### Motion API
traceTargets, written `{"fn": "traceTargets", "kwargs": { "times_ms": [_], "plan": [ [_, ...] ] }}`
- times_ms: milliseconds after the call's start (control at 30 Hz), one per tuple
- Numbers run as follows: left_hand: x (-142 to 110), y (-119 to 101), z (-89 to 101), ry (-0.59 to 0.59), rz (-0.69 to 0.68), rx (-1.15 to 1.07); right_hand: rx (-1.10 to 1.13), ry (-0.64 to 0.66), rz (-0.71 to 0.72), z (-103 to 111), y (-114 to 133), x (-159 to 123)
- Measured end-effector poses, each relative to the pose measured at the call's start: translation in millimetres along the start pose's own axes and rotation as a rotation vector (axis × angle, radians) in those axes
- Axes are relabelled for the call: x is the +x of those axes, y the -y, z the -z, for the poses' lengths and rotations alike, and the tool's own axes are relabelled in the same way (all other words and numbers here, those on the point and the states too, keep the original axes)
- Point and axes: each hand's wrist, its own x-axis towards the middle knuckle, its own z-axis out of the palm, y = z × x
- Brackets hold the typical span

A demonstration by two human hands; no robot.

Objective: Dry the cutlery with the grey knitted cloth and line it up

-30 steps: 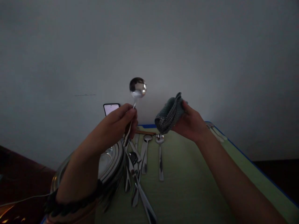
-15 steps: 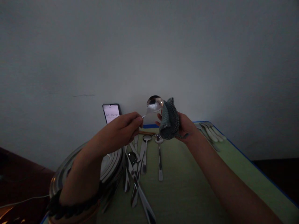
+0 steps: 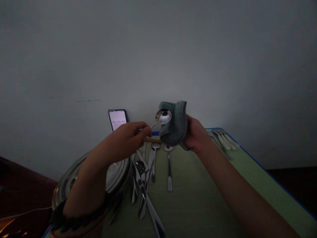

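Observation:
My left hand (image 3: 135, 135) is closed around the handle of a shiny metal spoon (image 3: 163, 116), its bowl raised above the far edge of the table. A grey-green cloth (image 3: 177, 124) with a checkered edge lies behind and beside the spoon's bowl. My right hand (image 3: 196, 134) holds this cloth from the right; most of its fingers are hidden behind the fabric. Below the hands, another spoon (image 3: 169, 168) lies alone on the green tabletop. Left of it, several knives and spoons (image 3: 146, 185) lie crossed in a loose heap.
Stacked round metal plates or trays (image 3: 119, 178) stand at the left, partly behind my left arm. A phone (image 3: 118, 119) showing a timer leans on the wall. Several pale-handled pieces of cutlery (image 3: 224, 140) lie at the table's (image 3: 198, 198) back right.
The cloth has opened out and moved left behind the spoon's bowl. The spoon has tilted and dropped slightly, while my left hand stays nearly in place.

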Motion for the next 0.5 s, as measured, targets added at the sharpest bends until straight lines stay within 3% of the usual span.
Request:
{"fn": "traceTargets", "kwargs": {
  "times_ms": [167,500],
  "plan": [
    [0.3,0.2,1.8,-0.023,0.013,0.04,-0.044,-0.099,0.013,1.0,1.5,0.2],
    [0.6,2.4,0.2,-0.005,-0.006,0.016,-0.119,-0.044,0.025,4.9,1.5,0.8]
  ]
}}
